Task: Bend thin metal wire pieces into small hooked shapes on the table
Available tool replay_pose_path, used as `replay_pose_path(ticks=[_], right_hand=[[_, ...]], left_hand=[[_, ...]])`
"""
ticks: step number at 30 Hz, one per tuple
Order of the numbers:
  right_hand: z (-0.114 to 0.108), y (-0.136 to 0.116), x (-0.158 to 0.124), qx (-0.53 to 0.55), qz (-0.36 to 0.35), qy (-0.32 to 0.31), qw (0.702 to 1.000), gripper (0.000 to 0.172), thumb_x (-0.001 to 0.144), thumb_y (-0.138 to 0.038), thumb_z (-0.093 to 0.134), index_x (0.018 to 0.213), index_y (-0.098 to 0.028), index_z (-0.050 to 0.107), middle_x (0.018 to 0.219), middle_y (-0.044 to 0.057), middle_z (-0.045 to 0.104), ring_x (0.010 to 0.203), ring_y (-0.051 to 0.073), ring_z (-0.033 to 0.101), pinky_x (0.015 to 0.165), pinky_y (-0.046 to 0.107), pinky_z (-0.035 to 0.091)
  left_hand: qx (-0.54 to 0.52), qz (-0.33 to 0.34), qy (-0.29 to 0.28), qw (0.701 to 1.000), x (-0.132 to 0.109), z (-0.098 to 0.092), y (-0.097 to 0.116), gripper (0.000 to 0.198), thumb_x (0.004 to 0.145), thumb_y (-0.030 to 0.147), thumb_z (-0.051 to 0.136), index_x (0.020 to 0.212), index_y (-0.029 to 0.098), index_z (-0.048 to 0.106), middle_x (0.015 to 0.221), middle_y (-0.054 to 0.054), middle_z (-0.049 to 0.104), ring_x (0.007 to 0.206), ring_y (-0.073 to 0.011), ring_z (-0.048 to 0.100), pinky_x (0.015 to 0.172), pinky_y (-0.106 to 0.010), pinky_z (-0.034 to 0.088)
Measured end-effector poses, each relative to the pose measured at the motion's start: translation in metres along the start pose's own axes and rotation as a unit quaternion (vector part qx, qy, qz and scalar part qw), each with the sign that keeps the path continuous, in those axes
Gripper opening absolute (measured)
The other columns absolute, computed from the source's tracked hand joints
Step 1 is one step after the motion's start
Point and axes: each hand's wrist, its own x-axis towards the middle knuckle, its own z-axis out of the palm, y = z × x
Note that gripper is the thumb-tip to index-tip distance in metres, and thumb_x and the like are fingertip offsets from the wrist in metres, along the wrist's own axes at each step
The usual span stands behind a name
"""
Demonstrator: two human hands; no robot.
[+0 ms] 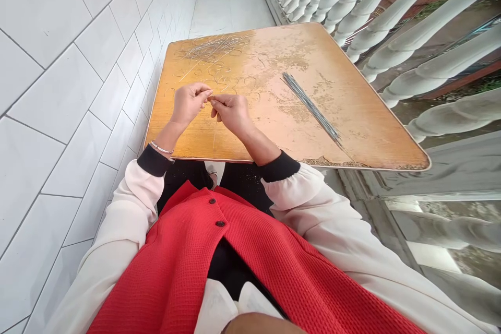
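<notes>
White glazed wall tiles (78,88) line one side of a narrow balcony, and a row of white turned balusters (410,52) runs along the other, with a white tiled floor (230,10) beyond the far end. Between them sits a square wooden tabletop (352,125), its orange-yellow surface worn into pale, flaking patches. A person sits at its near edge, wearing a red knit waistcoat (188,255) over cream sleeves (117,219) with black cuffs (277,167). Toward the far left corner lies a tangled heap of fine wire (215,48), and loose curved wire pieces (230,81) are scattered between it and the hands. A straight bundle of metal rods (311,107) lies diagonally across the right half, well apart from both hands. The left hand (188,104) and right hand (230,115) are raised just above the tabletop, close together and curled nearly closed, their fingertips meeting in a small pinch around a thin straight wire (214,135), which hangs down toward the board. A slim metal bangle (161,148) circles the left wrist.
</notes>
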Motion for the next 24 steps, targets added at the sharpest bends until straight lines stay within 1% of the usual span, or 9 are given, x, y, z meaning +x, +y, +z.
replay_pose_path(ticks=[2,5,7,9,11,14,17,20,24], right_hand=[[0.001,-0.001,0.000,0.023,0.013,0.006,1.000,0.030,0.097,-0.038,0.065,0.081,-0.015,0.075,0.053,-0.004,0.057,0.040,0.007,0.046,0.047,0.021,0.040],[0.001,-0.003,-0.001,0.074,0.041,-0.006,0.996,0.026,0.096,-0.034,0.068,0.080,-0.014,0.074,0.053,-0.003,0.059,0.040,0.005,0.046,0.044,0.019,0.038],[0.000,-0.004,-0.001,0.114,0.066,-0.007,0.991,0.021,0.096,-0.026,0.067,0.080,-0.013,0.073,0.054,-0.003,0.062,0.039,0.005,0.047,0.042,0.017,0.037],[-0.001,-0.005,0.000,0.147,0.091,0.005,0.985,0.017,0.096,-0.016,0.063,0.082,-0.012,0.073,0.055,-0.002,0.063,0.038,0.004,0.048,0.040,0.016,0.036],[-0.001,-0.006,0.001,0.168,0.109,0.018,0.979,0.018,0.095,-0.009,0.060,0.083,-0.011,0.072,0.055,-0.002,0.064,0.037,0.004,0.050,0.040,0.016,0.037],[-0.002,-0.008,0.002,0.189,0.122,0.021,0.974,0.018,0.095,-0.007,0.060,0.082,-0.012,0.072,0.056,-0.003,0.065,0.038,0.005,0.053,0.040,0.015,0.040],[-0.004,-0.011,0.001,0.204,0.130,0.016,0.970,0.016,0.094,-0.009,0.063,0.081,-0.012,0.072,0.055,-0.003,0.065,0.038,0.004,0.053,0.039,0.015,0.040],[-0.007,-0.014,0.000,0.214,0.130,0.023,0.968,0.012,0.093,-0.011,0.066,0.082,-0.012,0.072,0.055,-0.003,0.064,0.038,0.005,0.053,0.039,0.015,0.040],[-0.007,-0.015,0.000,0.223,0.129,0.041,0.965,0.014,0.093,-0.011,0.065,0.080,-0.012,0.071,0.054,-0.004,0.063,0.038,0.005,0.052,0.039,0.015,0.040]], left_hand=[[-0.008,0.004,0.011,1.000,0.000,0.001,-0.001,0.022,0.088,0.007,0.067,0.068,0.016,0.067,0.059,0.005,0.059,0.052,-0.0037,0.050,0.056,-0.019,0.040],[-0.026,-0.005,-0.002,1.000,0.001,-0.003,0.001,0.020,0.086,0.008,0.070,0.068,0.016,0.068,0.060,0.005,0.061,0.053,-0.0032,0.050,0.056,-0.018,0.041],[-0.045,-0.023,-0.020,0.999,0.001,-0.007,0.005,0.018,0.087,0.011,0.073,0.070,0.016,0.068,0.060,0.004,0.062,0.054,-0.0031,0.051,0.056,-0.017,0.040],[-0.070,-0.050,-0.032,0.996,-0.001,-0.012,0.009,0.017,0.090,0.018,0.073,0.074,0.015,0.069,0.062,0.003,0.064,0.054,-0.0029,0.051,0.055,-0.017,0.038],[-0.094,-0.083,-0.038,0.991,-0.005,-0.014,0.011,0.017,0.094,0.022,0.070,0.078,0.015,0.070,0.065,0.002,0.067,0.054,-0.0027,0.053,0.053,-0.016,0.037],[-0.125,-0.123,-0.051,0.983,-0.013,-0.014,0.008,0.016,0.097,0.017,0.064,0.083,0.015,0.070,0.067,0.002,0.068,0.055,-0.0025,0.056,0.052,-0.016,0.036],[-0.134,-0.139,-0.060,0.979,-0.018,-0.012,0.006,0.019,0.098,0.009,0.058,0.082,0.015,0.068,0.060,0.004,0.063,0.051,-0.0022,0.054,0.051,-0.015,0.035],[-0.114,-0.148,-0.069,0.980,-0.020,-0.012,0.009,0.025,0.097,0.004,0.055,0.076,0.014,0.064,0.055,0.005,0.059,0.048,-0.0021,0.050,0.050,-0.016,0.034],[-0.069,-0.161,-0.120,0.977,-0.021,-0.014,0.016,0.030,0.097,0.001,0.051,0.070,0.014,0.059,0.055,0.005,0.058,0.047,-0.0028,0.050,0.048,-0.017,0.035]])
